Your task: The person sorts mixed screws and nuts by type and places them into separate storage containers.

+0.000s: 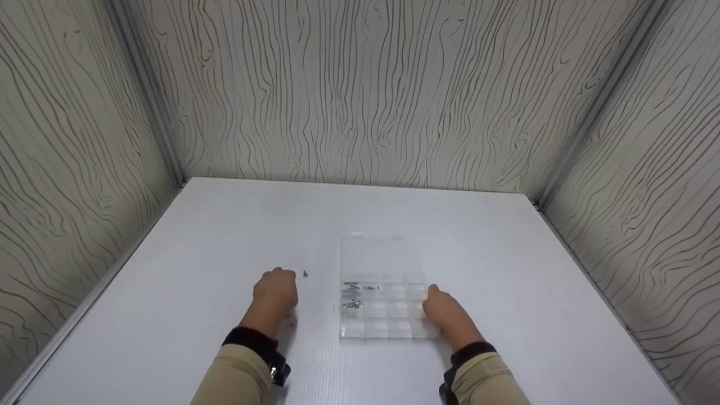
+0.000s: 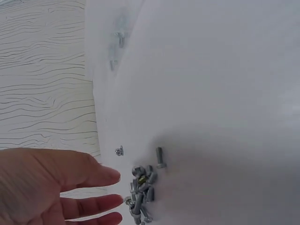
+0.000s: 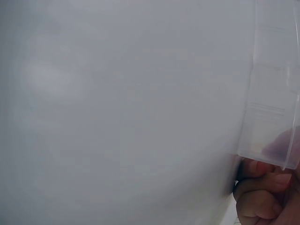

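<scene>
A clear plastic compartment box [image 1: 376,325] lies on the white table, its lid [image 1: 379,256] laid back on the far side. Small metal parts [image 1: 352,304] sit in a few of its left compartments. My right hand [image 1: 447,315] grips the box's right edge; in the right wrist view the thumb is behind the clear wall and the other fingers curl against its outside. To the left of the box, my left hand [image 1: 275,292] hovers at a pile of screws [image 2: 139,190], thumb and fingers apart, with nothing visible between them. Two loose screws [image 2: 160,157] lie near the pile.
The white table [image 1: 225,225] carries the box and screws. Wood-grain patterned panels [image 1: 349,90] enclose its back and sides. One small screw [image 1: 305,274] lies between the left hand and the box. Faint reflections of screws show at the top of the left wrist view.
</scene>
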The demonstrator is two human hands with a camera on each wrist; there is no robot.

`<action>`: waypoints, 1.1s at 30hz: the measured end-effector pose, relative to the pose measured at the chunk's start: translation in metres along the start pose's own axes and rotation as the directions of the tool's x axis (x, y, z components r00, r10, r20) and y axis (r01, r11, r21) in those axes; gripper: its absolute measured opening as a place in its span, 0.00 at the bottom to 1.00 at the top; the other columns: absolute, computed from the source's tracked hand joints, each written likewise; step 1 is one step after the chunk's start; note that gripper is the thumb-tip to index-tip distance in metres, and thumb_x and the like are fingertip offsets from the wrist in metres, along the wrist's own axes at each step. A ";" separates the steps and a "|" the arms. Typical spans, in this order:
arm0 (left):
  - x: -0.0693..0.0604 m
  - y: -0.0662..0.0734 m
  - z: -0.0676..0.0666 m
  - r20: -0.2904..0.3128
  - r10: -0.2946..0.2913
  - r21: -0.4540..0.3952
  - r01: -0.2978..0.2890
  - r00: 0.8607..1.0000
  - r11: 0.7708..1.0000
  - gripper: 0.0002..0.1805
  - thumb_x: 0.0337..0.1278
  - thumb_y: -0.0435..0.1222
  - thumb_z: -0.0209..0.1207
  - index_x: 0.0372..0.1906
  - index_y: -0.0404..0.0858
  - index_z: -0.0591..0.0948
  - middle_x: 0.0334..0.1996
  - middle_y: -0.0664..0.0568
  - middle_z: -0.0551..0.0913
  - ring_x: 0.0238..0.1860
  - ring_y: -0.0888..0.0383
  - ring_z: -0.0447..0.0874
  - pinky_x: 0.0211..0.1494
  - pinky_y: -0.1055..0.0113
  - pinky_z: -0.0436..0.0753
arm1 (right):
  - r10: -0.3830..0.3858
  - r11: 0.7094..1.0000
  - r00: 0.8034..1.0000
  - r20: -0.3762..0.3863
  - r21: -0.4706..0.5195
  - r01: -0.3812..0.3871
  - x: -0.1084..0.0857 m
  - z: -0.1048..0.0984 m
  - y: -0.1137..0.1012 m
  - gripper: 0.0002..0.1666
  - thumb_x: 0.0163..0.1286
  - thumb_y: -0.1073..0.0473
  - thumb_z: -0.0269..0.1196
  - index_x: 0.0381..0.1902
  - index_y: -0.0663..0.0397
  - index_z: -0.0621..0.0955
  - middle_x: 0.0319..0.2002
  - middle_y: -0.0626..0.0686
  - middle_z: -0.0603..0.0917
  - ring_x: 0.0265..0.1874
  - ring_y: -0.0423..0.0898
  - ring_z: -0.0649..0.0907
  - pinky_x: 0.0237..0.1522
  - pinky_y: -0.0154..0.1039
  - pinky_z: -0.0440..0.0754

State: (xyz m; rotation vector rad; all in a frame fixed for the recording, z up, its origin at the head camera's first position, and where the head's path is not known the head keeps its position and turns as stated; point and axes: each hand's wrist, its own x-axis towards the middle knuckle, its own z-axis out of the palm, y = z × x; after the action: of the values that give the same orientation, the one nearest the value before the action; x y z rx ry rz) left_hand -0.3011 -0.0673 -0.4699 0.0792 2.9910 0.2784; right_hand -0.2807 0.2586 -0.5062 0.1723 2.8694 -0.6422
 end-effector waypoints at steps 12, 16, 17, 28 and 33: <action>0.003 -0.014 0.013 -0.008 0.032 -0.026 -0.032 0.999 0.999 0.18 0.39 0.28 0.65 0.41 0.33 0.78 0.42 0.42 0.78 0.48 0.46 0.76 0.50 0.56 0.77 | 0.013 1.000 1.000 0.004 0.009 -0.013 -0.002 -0.002 -0.002 0.27 0.68 0.64 0.42 0.61 0.77 0.58 0.49 0.73 0.74 0.46 0.61 0.77 0.47 0.52 0.75; 0.008 -0.016 0.018 -0.016 0.042 -0.014 -0.042 0.999 0.999 0.18 0.37 0.28 0.67 0.40 0.35 0.78 0.43 0.44 0.79 0.48 0.48 0.76 0.50 0.57 0.78 | -0.006 1.000 1.000 -0.005 -0.003 0.006 -0.002 -0.002 -0.002 0.26 0.67 0.64 0.43 0.59 0.78 0.59 0.46 0.72 0.75 0.44 0.60 0.77 0.45 0.52 0.76; 0.009 -0.016 0.019 -0.016 0.045 -0.010 -0.045 0.999 0.999 0.18 0.38 0.27 0.66 0.40 0.36 0.78 0.42 0.44 0.79 0.48 0.48 0.76 0.49 0.57 0.78 | -0.006 1.000 1.000 -0.005 0.001 0.006 -0.002 -0.002 -0.002 0.26 0.67 0.64 0.43 0.59 0.78 0.59 0.47 0.72 0.75 0.44 0.60 0.77 0.45 0.52 0.76; 0.010 -0.010 0.019 -0.003 0.049 0.058 -0.049 0.999 0.997 0.23 0.39 0.26 0.65 0.47 0.37 0.77 0.43 0.44 0.80 0.49 0.48 0.77 0.51 0.56 0.78 | -0.025 1.000 1.000 -0.008 -0.020 0.025 0.000 0.000 0.001 0.22 0.67 0.65 0.43 0.55 0.76 0.63 0.38 0.67 0.78 0.33 0.53 0.78 0.36 0.47 0.78; 0.013 -0.013 0.021 -0.001 0.055 0.061 -0.055 0.998 0.997 0.17 0.41 0.28 0.65 0.41 0.38 0.78 0.38 0.46 0.80 0.44 0.49 0.78 0.45 0.57 0.80 | -0.017 1.000 1.000 -0.006 -0.011 0.017 0.001 0.000 0.001 0.23 0.67 0.65 0.43 0.55 0.77 0.63 0.38 0.68 0.78 0.33 0.54 0.78 0.37 0.47 0.78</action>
State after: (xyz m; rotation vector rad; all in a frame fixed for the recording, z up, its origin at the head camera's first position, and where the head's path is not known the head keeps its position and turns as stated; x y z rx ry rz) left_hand -0.3116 -0.0751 -0.4942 0.1680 3.0038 0.1937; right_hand -0.2814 0.2595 -0.5066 0.1493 2.8826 -0.6298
